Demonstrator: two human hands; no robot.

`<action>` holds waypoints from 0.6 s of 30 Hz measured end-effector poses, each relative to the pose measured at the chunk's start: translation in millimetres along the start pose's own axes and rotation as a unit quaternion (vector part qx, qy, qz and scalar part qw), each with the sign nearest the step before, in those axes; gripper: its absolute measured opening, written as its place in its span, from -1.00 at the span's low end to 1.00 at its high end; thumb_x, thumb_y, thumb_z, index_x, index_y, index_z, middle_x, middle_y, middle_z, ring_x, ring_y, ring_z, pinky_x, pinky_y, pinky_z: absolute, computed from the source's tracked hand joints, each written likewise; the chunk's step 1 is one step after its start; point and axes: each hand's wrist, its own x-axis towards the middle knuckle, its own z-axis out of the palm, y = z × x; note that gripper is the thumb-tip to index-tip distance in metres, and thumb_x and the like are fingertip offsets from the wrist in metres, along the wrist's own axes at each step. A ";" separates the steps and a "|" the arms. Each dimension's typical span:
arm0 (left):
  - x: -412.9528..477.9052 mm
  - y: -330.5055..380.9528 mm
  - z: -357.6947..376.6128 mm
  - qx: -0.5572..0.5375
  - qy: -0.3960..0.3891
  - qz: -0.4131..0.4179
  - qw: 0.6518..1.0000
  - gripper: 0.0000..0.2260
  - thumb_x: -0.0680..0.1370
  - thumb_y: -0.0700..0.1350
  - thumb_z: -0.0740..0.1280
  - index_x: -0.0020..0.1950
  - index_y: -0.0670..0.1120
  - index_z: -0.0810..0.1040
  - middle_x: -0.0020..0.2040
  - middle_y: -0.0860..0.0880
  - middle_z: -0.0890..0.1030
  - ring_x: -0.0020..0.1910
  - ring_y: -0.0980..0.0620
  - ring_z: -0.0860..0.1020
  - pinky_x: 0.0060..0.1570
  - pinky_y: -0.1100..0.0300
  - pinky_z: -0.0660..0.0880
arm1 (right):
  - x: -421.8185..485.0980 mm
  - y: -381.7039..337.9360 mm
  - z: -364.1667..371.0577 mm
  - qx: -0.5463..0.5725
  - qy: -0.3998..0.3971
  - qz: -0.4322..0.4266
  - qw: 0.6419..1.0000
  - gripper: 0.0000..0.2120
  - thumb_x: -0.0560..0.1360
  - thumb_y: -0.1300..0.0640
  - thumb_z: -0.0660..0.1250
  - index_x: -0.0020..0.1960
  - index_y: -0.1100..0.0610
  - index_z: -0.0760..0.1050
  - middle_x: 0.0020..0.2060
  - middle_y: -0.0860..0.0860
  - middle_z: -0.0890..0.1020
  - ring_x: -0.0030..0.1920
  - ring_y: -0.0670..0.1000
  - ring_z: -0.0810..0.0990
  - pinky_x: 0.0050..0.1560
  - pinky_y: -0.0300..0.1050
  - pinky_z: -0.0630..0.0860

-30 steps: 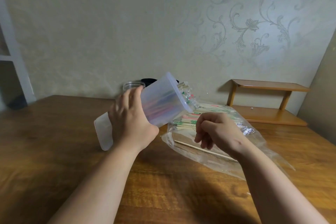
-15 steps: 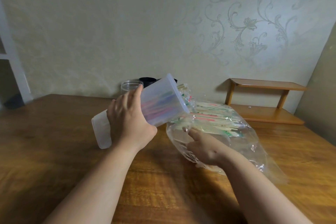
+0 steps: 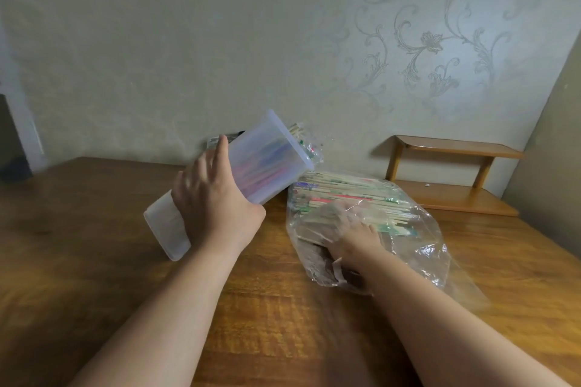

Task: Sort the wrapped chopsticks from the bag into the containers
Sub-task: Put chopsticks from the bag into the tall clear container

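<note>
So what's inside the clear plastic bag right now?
Wrapped chopsticks lie stacked at the far end of the bag, and the right hand reaches in. Plastic blurs its fingers, so any grip is hidden.

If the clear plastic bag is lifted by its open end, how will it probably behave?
The plastic bag is probably floppy: its thin film wrinkles and sags around the right hand inside it. The wrapped chopsticks lie loose in a stack, so they would likely slide toward the low end. The film looks glossy, so it may slip on the table.
</note>
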 end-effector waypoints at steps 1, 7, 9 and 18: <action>0.2 0.0 -0.2 0.000 0.002 -0.001 1.000 0.00 0.22 -0.07 0.57 0.56 -0.01 0.12 0.47 -0.09 0.32 0.43 -0.13 0.26 0.43 -0.10 0.13 | 2.4 -0.9 -1.0 0.004 0.019 0.010 1.000 -0.39 0.59 -0.05 0.20 0.58 0.00 0.08 0.54 0.15 0.21 0.54 0.18 0.13 0.53 0.17 0.03; -1.9 3.2 1.7 -0.002 0.000 0.019 1.000 -0.03 0.22 -0.11 0.56 0.55 -0.01 0.15 0.44 -0.09 0.35 0.42 -0.13 0.28 0.44 -0.11 0.13 | 31.0 1.3 -6.5 -0.005 0.008 0.044 0.999 -0.42 0.58 -0.13 0.18 0.55 0.00 0.16 0.46 0.09 0.39 0.48 0.18 0.30 0.50 0.28 -0.01; -3.2 4.1 2.3 0.000 0.004 0.027 1.000 -0.04 0.21 -0.12 0.56 0.55 -0.01 0.18 0.42 -0.08 0.36 0.40 -0.13 0.29 0.43 -0.12 0.14 | 36.0 0.7 -6.5 0.005 0.000 0.054 0.999 -0.35 0.59 -0.23 0.15 0.57 0.07 0.16 0.55 0.12 0.20 0.54 0.21 0.13 0.49 0.29 -0.03; -3.6 4.1 2.6 0.001 0.005 0.031 1.000 -0.04 0.21 -0.14 0.55 0.54 -0.02 0.20 0.39 -0.08 0.39 0.37 -0.12 0.29 0.41 -0.10 0.13 | 25.2 -5.6 1.3 -0.068 0.062 0.035 0.995 -0.13 0.48 -0.45 -0.23 0.60 0.07 0.04 0.57 0.20 0.11 0.55 0.31 0.01 0.50 0.33 -0.12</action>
